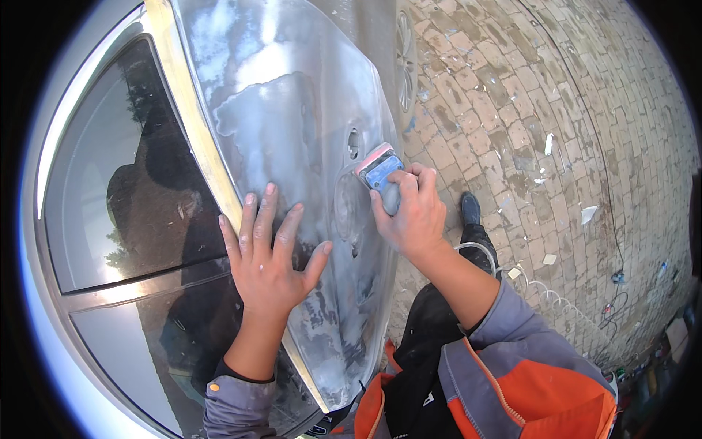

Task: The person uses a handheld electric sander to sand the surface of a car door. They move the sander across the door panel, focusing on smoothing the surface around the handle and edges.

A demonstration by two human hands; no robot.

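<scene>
A grey car door (292,139) lies under both hands, its paint sanded into cloudy patches of white, grey and blue. My left hand (268,274) rests on it with fingers spread, the fingertips close to the yellow masking tape (191,117) along the window edge. In my right hand (423,223) is a small air sander (382,173) with a blue and black body and a pink pad edge. The sander is tilted at the door's outer side, beside the door-handle recess (345,208) and an oval hole (354,143); whether its pad touches the panel is hidden.
Dark window glass (95,197) with reflections fills the left. A coiled clear hose (552,296) trails over the brick paving (504,139), where paper scraps (589,214) lie scattered. My shoe (470,208) stands beside the car. A wheel (404,58) shows at the far end.
</scene>
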